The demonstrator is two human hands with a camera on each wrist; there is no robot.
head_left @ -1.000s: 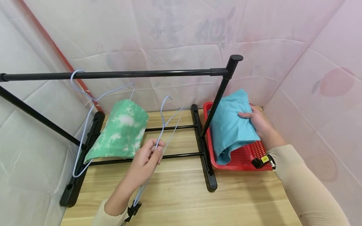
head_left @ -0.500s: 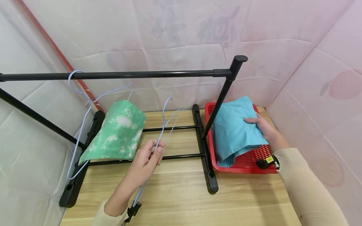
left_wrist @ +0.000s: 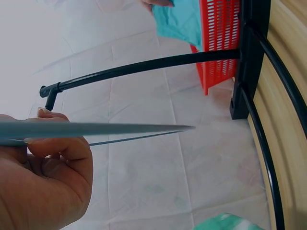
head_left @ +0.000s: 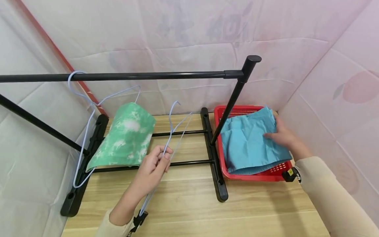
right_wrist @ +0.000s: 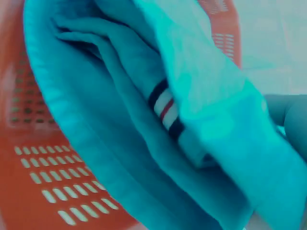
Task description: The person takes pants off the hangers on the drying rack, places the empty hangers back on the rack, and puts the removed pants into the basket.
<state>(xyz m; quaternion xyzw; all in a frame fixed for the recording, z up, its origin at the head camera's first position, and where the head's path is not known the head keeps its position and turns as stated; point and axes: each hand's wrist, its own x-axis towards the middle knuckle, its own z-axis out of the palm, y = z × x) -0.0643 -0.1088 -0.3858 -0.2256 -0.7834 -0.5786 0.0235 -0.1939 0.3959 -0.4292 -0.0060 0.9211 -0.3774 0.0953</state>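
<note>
My left hand pinches a thin light-blue wire hanger between thumb and fingers, its hook pointing up. In the left wrist view the hanger's wire crosses close to the camera. My right hand grips the right edge of a folded turquoise garment, thumb on top and the other fingers hidden behind it. The garment lies over a red plastic basket. Between its layers, the right wrist view shows a dark, white and red striped band.
A black rack stands on the wooden table. From its bar hangs another blue hanger, with a green-and-white tie-dye cloth on it. The rack's right foot is beside the basket. Pale sheeting surrounds the table.
My right hand has moved right and slightly down, drawing the turquoise garment lower and flatter over the basket, whose back rim now shows. The left hand and its hanger stay nearly still.
</note>
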